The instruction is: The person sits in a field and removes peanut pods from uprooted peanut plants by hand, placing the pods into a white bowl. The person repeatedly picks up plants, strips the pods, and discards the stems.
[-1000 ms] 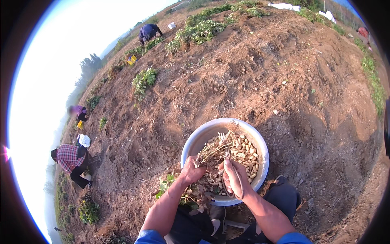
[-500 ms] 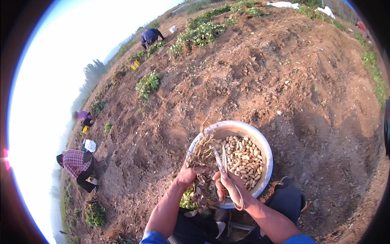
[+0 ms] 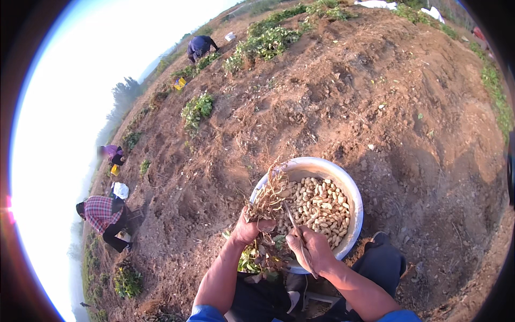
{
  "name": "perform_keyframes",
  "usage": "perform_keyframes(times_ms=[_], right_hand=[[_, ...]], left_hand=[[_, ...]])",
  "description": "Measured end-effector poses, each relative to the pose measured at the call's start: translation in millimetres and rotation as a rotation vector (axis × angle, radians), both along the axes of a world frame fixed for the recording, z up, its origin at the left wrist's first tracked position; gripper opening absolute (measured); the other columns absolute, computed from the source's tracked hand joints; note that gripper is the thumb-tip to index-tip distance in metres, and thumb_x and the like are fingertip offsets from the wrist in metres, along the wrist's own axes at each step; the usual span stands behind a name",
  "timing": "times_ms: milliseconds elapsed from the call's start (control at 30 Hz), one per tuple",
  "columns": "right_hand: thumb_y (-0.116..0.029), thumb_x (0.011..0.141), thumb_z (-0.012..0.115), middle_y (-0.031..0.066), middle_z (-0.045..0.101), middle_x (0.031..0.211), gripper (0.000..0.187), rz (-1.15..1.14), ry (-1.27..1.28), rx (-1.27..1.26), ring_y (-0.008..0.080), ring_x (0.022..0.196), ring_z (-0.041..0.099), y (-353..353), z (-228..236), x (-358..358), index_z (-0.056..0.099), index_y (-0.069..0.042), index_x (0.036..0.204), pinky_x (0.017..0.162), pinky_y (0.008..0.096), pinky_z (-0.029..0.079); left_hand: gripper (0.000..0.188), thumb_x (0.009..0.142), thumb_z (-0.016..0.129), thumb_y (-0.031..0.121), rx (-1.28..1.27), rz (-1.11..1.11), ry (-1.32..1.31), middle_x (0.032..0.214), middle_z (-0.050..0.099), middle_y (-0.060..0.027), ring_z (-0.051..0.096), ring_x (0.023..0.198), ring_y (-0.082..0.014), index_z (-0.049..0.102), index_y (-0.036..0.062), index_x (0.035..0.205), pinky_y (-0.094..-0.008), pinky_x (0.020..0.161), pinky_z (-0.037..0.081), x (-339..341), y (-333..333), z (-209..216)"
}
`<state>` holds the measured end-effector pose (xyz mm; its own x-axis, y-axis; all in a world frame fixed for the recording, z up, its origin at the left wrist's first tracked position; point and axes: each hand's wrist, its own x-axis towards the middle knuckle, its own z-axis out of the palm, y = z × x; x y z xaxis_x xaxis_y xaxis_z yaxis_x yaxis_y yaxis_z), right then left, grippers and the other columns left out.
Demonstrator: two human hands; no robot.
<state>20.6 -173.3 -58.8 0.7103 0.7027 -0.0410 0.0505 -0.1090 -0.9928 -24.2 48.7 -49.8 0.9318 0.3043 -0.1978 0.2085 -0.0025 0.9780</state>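
Note:
My left hand [image 3: 248,227] is closed round the stems of a pulled peanut plant [image 3: 269,199]. Its tangled roots point up over the left side of a basin, and its green and brown leaves hang below my fist. In my right hand [image 3: 315,248] is a pair of scissors [image 3: 290,214], turned nearly edge-on, with the tips close to the roots. Whether the blades are apart cannot be made out. Beneath both hands stands the white basin [image 3: 355,206], holding many loose peanuts in their shells [image 3: 322,208].
Dry brown soil [image 3: 343,102] surrounds me, with a row of green plants [image 3: 268,43] at the far side. A person in a checked shirt [image 3: 101,213] bends at the left, a person in purple [image 3: 112,152] beyond, another in dark blue [image 3: 199,47] farther off.
The scissors have turned from a broad view with parted blades to nearly edge-on, beside the roots. My left hand still grips the plant, its roots shifted slightly.

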Motion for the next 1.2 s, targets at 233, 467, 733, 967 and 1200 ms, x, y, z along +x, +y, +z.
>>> perform_keyframes(times_ms=[233,467,733,967,1200], right_hand=[[-0.040,0.095,0.057,0.0183,0.065,0.086,0.038,-0.181,-0.189,-0.100,0.0388,0.080,0.065,1.6,15.9,1.9,0.060,-0.004,0.106,0.070,0.0483,0.050],[-0.043,0.097,0.052,0.0201,0.064,0.085,0.045,-0.272,-0.166,0.012,0.0367,0.078,0.065,11.3,-0.4,8.8,0.058,-0.001,0.110,0.069,0.0444,0.050],[-0.050,0.098,0.052,0.0020,0.052,0.064,0.052,-0.198,0.004,0.060,0.0113,0.058,0.048,11.6,-4.4,17.8,0.057,0.001,0.085,0.053,0.0307,0.041],[-0.046,0.096,0.056,0.0080,0.052,0.056,0.048,-0.206,0.064,0.068,0.0174,0.053,0.051,13.3,-21.4,19.2,0.060,0.000,0.083,0.050,0.0375,0.040],[-0.052,0.095,0.055,-0.0033,0.042,0.058,0.050,-0.113,0.025,0.004,0.0062,0.055,0.040,11.3,-14.8,19.4,0.057,-0.003,0.083,0.047,0.0254,0.033]], left_hand=[[0.046,0.069,0.076,0.005,0.198,-0.216,0.037,0.097,0.071,-0.0046,0.062,0.087,-0.0112,0.066,0.0020,0.115,-0.0304,0.079,0.052,-1.4,-14.8,-1.7],[0.048,0.070,0.074,0.003,-0.073,-0.282,0.154,0.101,0.069,-0.0052,0.062,0.094,-0.0147,0.064,0.0024,0.117,-0.0330,0.085,0.051,0.3,-29.8,2.7],[0.055,0.069,0.074,0.001,-0.217,-0.183,0.289,0.105,0.068,-0.0069,0.062,0.097,-0.0189,0.060,0.0033,0.122,-0.0342,0.086,0.050,-7.8,-8.5,-14.5],[0.058,0.066,0.072,-0.002,-0.050,-0.175,0.196,0.108,0.067,-0.0044,0.061,0.097,-0.0167,0.060,0.0023,0.122,-0.0326,0.086,0.050,-3.2,-1.2,-12.8],[0.058,0.065,0.069,-0.006,-0.155,-0.104,0.213,0.107,0.068,-0.0066,0.062,0.096,-0.0204,0.061,0.0017,0.122,-0.0352,0.087,0.050,-14.1,9.7,-28.4]])
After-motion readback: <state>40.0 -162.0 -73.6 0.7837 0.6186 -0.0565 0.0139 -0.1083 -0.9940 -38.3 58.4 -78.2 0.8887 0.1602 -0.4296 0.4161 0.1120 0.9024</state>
